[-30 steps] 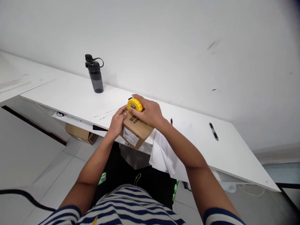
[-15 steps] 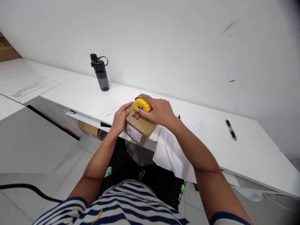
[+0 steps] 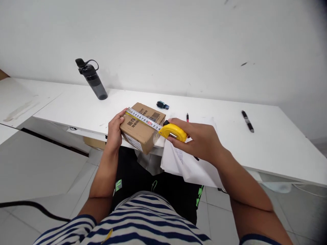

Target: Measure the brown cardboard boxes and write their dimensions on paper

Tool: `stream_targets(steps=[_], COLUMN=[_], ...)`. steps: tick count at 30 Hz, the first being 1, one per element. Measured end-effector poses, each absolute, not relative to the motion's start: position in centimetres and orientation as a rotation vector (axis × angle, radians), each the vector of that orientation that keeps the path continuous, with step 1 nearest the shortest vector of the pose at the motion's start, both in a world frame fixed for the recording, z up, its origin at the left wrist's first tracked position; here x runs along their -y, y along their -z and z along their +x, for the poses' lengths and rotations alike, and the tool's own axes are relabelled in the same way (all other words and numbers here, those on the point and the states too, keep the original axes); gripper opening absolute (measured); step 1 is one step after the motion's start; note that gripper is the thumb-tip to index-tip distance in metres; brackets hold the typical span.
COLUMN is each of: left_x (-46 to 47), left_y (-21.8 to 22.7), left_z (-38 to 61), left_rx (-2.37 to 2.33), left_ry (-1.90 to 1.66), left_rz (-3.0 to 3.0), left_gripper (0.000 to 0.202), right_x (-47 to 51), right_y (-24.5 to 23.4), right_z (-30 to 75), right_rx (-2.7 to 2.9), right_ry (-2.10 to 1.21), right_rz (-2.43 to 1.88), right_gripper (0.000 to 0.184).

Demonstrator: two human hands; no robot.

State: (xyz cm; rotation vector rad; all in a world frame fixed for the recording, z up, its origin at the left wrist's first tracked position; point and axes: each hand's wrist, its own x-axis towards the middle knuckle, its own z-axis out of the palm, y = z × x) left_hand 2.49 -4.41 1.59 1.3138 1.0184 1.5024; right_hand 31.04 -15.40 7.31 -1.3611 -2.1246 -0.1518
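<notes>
A brown cardboard box (image 3: 139,132) with dark printing and a white label rests at the table's front edge. Its left end is gripped by my left hand (image 3: 115,131), whose fingertips also hold the end of the metal tape against the box's left edge. My right hand (image 3: 201,139) is closed around a yellow tape measure (image 3: 175,132), just beyond the box's right side. Between the hands, the white numbered blade (image 3: 144,119) stretches across the box's top face. Part of the right fingers is hidden behind the yellow case.
On the white table (image 3: 268,149) a dark water bottle (image 3: 94,81) stands back left. Behind the box lies a watch (image 3: 162,105). White papers (image 3: 189,166) hang over the front edge beside a pen (image 3: 187,117), and a black marker (image 3: 247,121) lies farther right.
My right hand has moved right with the tape measure, drawing the blade out over the box. The left hand stays at the box's left end. The watch has come into sight.
</notes>
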Motion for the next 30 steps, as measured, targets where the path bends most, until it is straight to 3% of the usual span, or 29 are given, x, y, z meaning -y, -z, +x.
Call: stream_targets(steps=[15, 30], left_x=[4.9, 5.4], left_y=[-1.6, -1.2], left_z=[2.5, 2.3], left_rx=[-1.014, -0.928], left_ry=[-1.495, -1.463], left_rz=[1.290, 1.242], left_gripper=[0.049, 0.043], right_x=[13.3, 6.6], right_y=[-8.7, -10.1], right_z=[29.4, 20.9], right_rx=[2.136, 2.234], right_ry=[0.117, -0.024], right_rz=[-1.460, -1.515], right_gripper=[0.062, 0.070])
